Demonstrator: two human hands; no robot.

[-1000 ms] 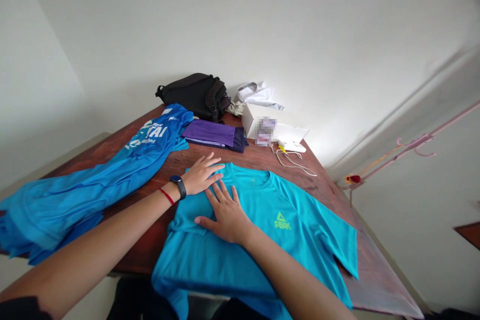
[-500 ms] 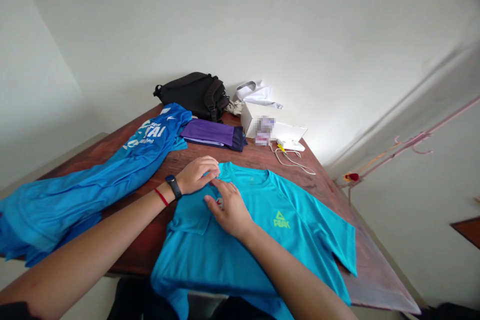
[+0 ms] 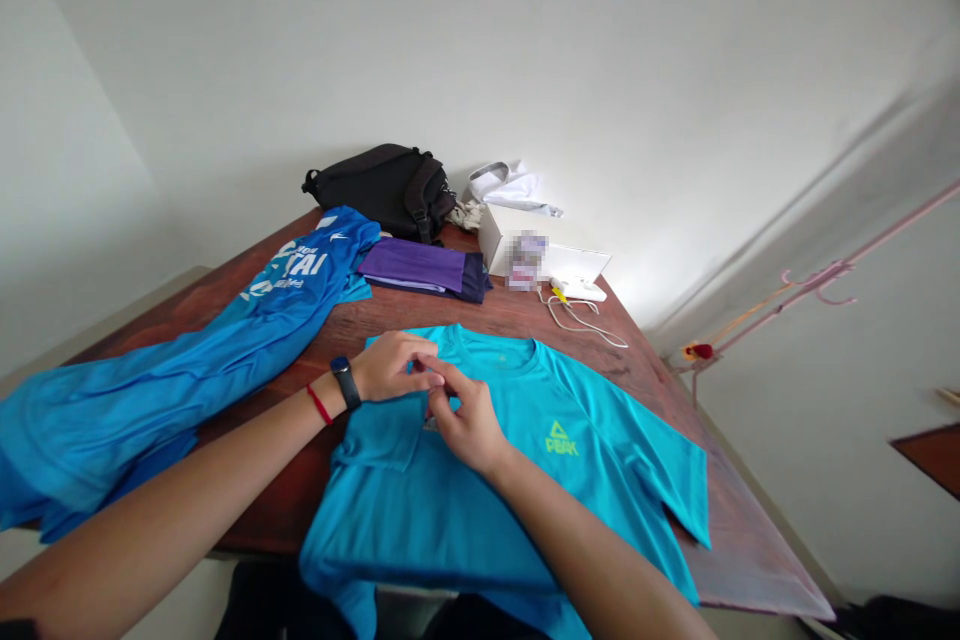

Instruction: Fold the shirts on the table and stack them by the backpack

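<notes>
Teal T-shirt (image 3: 525, 510): spread front up across the near part of the wooden table (image 3: 487, 315), hem hanging over the near edge, yellow-green logo on the chest, one sleeve folded in on the left
Right hand (image 3: 469, 415): on the shirt near the collar, fingers curled and pinched on a small fold of teal cloth
Left hand (image 3: 390, 367): just beside the right, touching it, fingers closed on the same shoulder cloth; dark watch and red cord at the wrist
Blue jersey (image 3: 187, 360): lies loose to the left, white print at its far end
Purple folded garment (image 3: 424, 267): beyond the hands, next to the jersey
White box (image 3: 559, 255): far right, white cable in front
Black bag (image 3: 379, 185): at the far edge, against the wall
</notes>
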